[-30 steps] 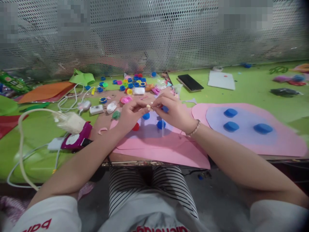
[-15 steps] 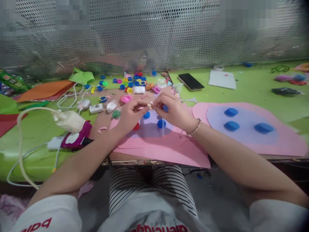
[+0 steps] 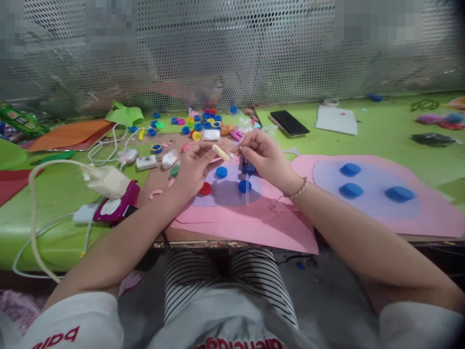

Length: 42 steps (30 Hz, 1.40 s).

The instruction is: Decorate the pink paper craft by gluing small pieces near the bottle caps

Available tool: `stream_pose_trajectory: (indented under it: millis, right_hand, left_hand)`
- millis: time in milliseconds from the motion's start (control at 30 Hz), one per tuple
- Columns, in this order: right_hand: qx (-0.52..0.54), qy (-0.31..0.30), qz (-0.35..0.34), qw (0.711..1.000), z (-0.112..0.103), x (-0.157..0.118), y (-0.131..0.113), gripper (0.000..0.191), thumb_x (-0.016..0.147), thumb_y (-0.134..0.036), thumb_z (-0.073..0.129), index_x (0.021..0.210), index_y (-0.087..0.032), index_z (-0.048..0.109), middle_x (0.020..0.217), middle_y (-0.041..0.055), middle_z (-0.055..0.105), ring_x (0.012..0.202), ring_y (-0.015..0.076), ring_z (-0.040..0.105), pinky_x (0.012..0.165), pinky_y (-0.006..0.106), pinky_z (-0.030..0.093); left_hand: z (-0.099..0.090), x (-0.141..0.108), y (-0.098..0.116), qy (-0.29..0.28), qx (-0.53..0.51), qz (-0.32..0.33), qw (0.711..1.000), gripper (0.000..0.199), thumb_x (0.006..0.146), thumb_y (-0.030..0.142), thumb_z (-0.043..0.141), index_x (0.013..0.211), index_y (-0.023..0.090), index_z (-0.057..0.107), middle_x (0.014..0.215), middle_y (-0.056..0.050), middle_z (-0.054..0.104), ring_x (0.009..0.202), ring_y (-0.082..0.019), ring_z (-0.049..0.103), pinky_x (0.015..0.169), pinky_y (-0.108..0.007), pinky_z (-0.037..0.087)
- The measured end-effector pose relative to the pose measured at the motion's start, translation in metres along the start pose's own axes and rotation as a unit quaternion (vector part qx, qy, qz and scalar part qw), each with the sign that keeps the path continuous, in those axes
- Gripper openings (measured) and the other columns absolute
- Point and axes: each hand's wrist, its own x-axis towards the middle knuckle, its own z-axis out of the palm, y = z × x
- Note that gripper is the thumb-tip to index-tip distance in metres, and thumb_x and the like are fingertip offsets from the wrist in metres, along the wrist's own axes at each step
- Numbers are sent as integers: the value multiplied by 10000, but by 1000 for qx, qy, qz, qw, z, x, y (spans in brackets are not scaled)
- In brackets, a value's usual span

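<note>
Between my hands is a small cream-coloured piece (image 3: 221, 152), its left end pinched by my left hand (image 3: 198, 167). My right hand (image 3: 259, 155) is closed at the fingertips on something small and whitish, too blurred to name, just right of the cream piece. Under both hands lies a pink sheet (image 3: 240, 225) with a lilac oval on it. On the oval sit a blue cap (image 3: 221, 172), a red cap (image 3: 205, 188) and another blue cap (image 3: 244, 186), beside a clear upright strip (image 3: 247, 189).
Right of my hands, a second pink sheet (image 3: 443, 213) carries three blue caps. Behind are a phone (image 3: 289, 122), a white card (image 3: 336, 119) and several loose coloured caps. Chargers and cables lie left, near a purple power adapter (image 3: 112, 211). A perforated metal panel (image 3: 232, 53) stands behind.
My hands have drawn slightly apart, and more of the cream piece shows between them. The red cap is less covered by my left hand.
</note>
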Motion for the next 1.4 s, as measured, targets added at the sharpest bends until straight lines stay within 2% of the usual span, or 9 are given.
stream_pose_trajectory:
  millis: [167, 300, 400, 500, 600, 800, 1033, 1267, 1400]
  right_hand:
    - [6, 1, 17, 1000, -3, 1, 7, 40, 879, -212, 466, 918, -206, 461, 739, -5, 549, 635, 94, 533, 539, 220, 438]
    - [-78, -15, -25, 997, 0, -2, -1, 216, 827, -277, 571, 1022, -195, 529, 903, 42, 577, 723, 116, 540, 574, 238, 461]
    - [-151, -18, -61, 986, 3, -4, -13, 158, 785, -263, 627, 921, -185, 616, 906, 56, 601, 758, 133, 545, 599, 256, 465]
    - [-164, -4, -47, 985, 4, -4, -20, 43, 776, -206, 627, 801, -180, 650, 815, 41, 626, 678, 117, 538, 562, 249, 441]
    - [-149, 2, -23, 989, 4, -3, -18, 23, 754, -192, 638, 747, -171, 644, 739, 21, 622, 578, 90, 490, 504, 232, 400]
    - [-115, -5, -3, 993, 4, -3, -9, 49, 769, -169, 576, 738, -152, 609, 649, -4, 567, 515, 67, 440, 468, 215, 367]
    - [-193, -25, -57, 979, 2, -4, -16, 70, 772, -121, 542, 764, -158, 601, 698, 14, 577, 556, 83, 457, 508, 229, 381]
    - [-202, -28, -65, 977, 2, -3, -16, 104, 775, -106, 522, 760, -159, 610, 706, 25, 597, 563, 91, 474, 500, 226, 384]
    - [-203, -33, -68, 976, 2, -4, -16, 110, 789, -118, 517, 790, -166, 616, 709, 22, 596, 571, 96, 485, 506, 228, 390]
  left_hand:
    - [-5, 3, -3, 0, -4, 2, 1000, 192, 707, 316, 693, 806, 204, 573, 872, 3, 664, 873, -131, 644, 805, -305, 531]
    - [0, 0, 1, -8, 1, -12, 1000, 207, 704, 325, 695, 816, 198, 576, 885, -6, 661, 882, -132, 634, 821, -307, 525]
    - [5, -4, 4, -17, 6, -25, 1000, 206, 701, 324, 697, 802, 195, 572, 825, 6, 651, 848, -125, 634, 824, -313, 526]
    - [6, -5, 5, -22, 1, -27, 999, 203, 702, 318, 698, 802, 200, 567, 789, 19, 641, 802, -112, 635, 803, -313, 534]
    - [6, -5, 4, -23, -7, -27, 999, 210, 694, 313, 706, 804, 200, 566, 803, 16, 643, 802, -110, 633, 804, -310, 536]
    - [8, -6, 6, -21, -9, -18, 1000, 187, 696, 287, 708, 802, 207, 576, 835, 18, 646, 817, -114, 640, 820, -321, 536]
    - [7, -5, 6, -24, 10, -18, 999, 202, 694, 310, 707, 801, 208, 570, 788, 18, 645, 799, -121, 645, 822, -327, 535]
    - [7, -5, 6, -40, -10, -9, 999, 185, 698, 283, 709, 807, 202, 583, 783, 12, 653, 775, -116, 645, 804, -319, 539]
    - [7, -5, 6, -30, -6, -11, 999, 190, 691, 278, 713, 808, 203, 584, 787, 16, 645, 780, -112, 637, 806, -321, 536]
